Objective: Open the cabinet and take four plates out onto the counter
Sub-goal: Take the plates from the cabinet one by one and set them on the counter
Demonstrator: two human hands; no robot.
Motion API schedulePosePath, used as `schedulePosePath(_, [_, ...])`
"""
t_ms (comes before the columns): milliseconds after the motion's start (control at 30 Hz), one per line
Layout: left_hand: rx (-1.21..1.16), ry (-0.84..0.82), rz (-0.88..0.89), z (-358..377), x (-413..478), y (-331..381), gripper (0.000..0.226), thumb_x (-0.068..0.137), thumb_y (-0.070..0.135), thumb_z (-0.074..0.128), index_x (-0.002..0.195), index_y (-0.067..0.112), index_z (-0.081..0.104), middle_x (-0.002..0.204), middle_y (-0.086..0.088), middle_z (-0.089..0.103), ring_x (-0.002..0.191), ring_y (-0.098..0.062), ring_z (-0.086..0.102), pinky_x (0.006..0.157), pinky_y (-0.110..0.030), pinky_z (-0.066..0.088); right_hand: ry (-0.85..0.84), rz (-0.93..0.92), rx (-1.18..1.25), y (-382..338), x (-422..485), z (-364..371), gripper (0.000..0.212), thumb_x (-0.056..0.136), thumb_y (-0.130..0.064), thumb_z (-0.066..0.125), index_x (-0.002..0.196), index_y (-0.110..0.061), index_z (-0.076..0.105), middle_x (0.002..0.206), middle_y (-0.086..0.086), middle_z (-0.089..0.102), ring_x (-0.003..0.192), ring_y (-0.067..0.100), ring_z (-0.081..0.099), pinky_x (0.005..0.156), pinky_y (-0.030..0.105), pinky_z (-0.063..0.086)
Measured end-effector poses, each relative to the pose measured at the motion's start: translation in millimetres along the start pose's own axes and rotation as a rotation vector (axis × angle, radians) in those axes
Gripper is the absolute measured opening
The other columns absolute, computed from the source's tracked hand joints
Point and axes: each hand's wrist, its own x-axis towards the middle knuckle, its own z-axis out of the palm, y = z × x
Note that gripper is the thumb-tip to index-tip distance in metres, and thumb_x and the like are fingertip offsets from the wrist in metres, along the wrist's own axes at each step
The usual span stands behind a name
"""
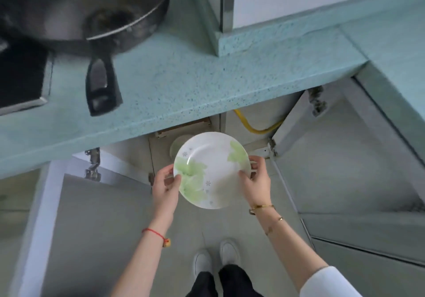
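A white plate [213, 170] with green leaf prints is held level in front of the open cabinet, below the counter's front edge. My left hand [165, 186] grips its left rim and my right hand [255, 181] grips its right rim. More rims show under the right hand, so it may be a small stack; I cannot tell how many. Behind it, inside the cabinet [158, 156], another pale dish [178, 146] is partly hidden. Both cabinet doors, the left [46, 216] and the right [326, 158], stand open. The teal speckled counter [184, 78] is above.
A dark wok [80, 9] with a black handle [101, 85] sits on a stove [20, 76] at the counter's left. A yellow hose [250, 126] runs inside the cabinet. A raised teal ledge [276, 41] lies at the back right. My feet [216, 257] stand on the grey floor.
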Motion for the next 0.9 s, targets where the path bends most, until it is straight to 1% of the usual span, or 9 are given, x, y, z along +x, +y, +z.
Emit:
schedulePosePath(100, [-0.036,-0.072,-0.015,-2.2,-38.6,52.8,0.032,0.093,0.003,0.06,0.123,0.016,0.059,0.122,-0.007,0.065,0.103,-0.017,0.063,0.083,-0.025,0.05,0.06,0.02,-0.001,-45.9,-32.9,-42.2,0.037,0.079,-0.005,0.057,0.109,-0.025,0.052,0.094,-0.014,0.059,0.088,0.019,0.058,0.076,0.031,0.049])
schedulePosePath(200, [-0.05,-0.136,0.001,-7.5,-78.0,98.5,0.031,0.093,0.007,0.061,0.115,0.028,0.06,0.116,0.002,0.068,0.1,-0.008,0.065,0.075,-0.018,0.051,0.12,0.042,0.025,-86.4,-65.0,-79.4,0.032,0.078,-0.012,0.055,0.1,-0.035,0.05,0.089,-0.016,0.059,0.082,0.019,0.059,0.068,0.029,0.049])
schedulePosePath(300, [-0.056,-0.194,0.033,-9.4,-105.3,142.3,0.033,0.093,0.007,0.063,0.109,0.036,0.061,0.111,0.007,0.068,0.091,0.003,0.066,0.07,-0.013,0.053,0.192,0.053,0.053,-120.9,-90.8,-111.5,0.027,0.08,-0.016,0.054,0.098,-0.035,0.051,0.088,-0.013,0.059,0.075,0.021,0.057,0.067,0.032,0.05])
schedulePosePath(400, [-0.061,-0.266,0.06,-6.9,-123.0,184.2,0.032,0.092,0.007,0.064,0.107,0.035,0.063,0.109,0.006,0.07,0.091,0.003,0.067,0.07,-0.012,0.053,0.276,0.06,0.097,-151.0,-112.9,-140.6,0.024,0.081,-0.017,0.057,0.095,-0.036,0.053,0.083,-0.015,0.06,0.073,0.019,0.057,0.061,0.028,0.048])
schedulePosePath(500, [-0.049,-0.377,0.085,0.3,-132.1,226.1,0.033,0.091,0.006,0.065,0.107,0.034,0.064,0.109,0.006,0.072,0.095,-0.003,0.069,0.072,-0.018,0.054,0.362,0.075,0.16,-180.0,-131.7,-168.6,0.023,0.074,-0.023,0.057,0.093,-0.036,0.054,0.079,-0.021,0.06,0.072,0.017,0.058,0.061,0.03,0.049])
schedulePosePath(600, [-0.019,-0.493,0.127,13.9,-134.0,261.8,0.033,0.089,0.004,0.066,0.107,0.032,0.064,0.104,0.009,0.073,0.097,-0.006,0.069,0.073,-0.02,0.054,0.447,0.099,0.214,-199.9,-143.6,-194.3,0.024,0.067,-0.024,0.055,0.089,-0.034,0.055,0.08,-0.013,0.06,0.071,0.015,0.057,0.062,0.033,0.051])
schedulePosePath(767, [0.034,-0.654,0.212,59.6,-144.6,319.6,0.03,0.088,0.005,0.066,0.108,0.027,0.062,0.105,0.008,0.07,0.094,-0.004,0.068,0.069,-0.016,0.055,0.593,0.105,0.287,-221.8,-150.8,-239.1,0.032,0.063,-0.019,0.053,0.095,-0.021,0.058,0.084,-0.008,0.06,0.072,0.013,0.054,0.059,0.023,0.044])
schedulePosePath(833, [0.057,-0.713,0.233,83.4,-150.3,336.0,0.03,0.088,0.005,0.066,0.106,0.028,0.061,0.105,0.008,0.07,0.097,-0.007,0.067,0.071,-0.018,0.056,0.655,0.126,0.305,-226.6,-148.9,-259.9,0.026,0.068,-0.014,0.057,0.094,-0.019,0.057,0.083,-0.003,0.06,0.071,0.016,0.054,0.061,0.026,0.044])
schedulePosePath(900, [0.079,-0.764,0.248,110.2,-155.0,349.6,0.03,0.088,0.005,0.066,0.111,0.024,0.061,0.109,0.005,0.069,0.1,-0.011,0.066,0.08,-0.027,0.056,0.695,0.141,0.309,-227.5,-143.2,-282.0,0.024,0.076,-0.004,0.057,0.096,-0.017,0.056,0.084,0.003,0.06,0.07,0.021,0.054,0.064,0.031,0.044])
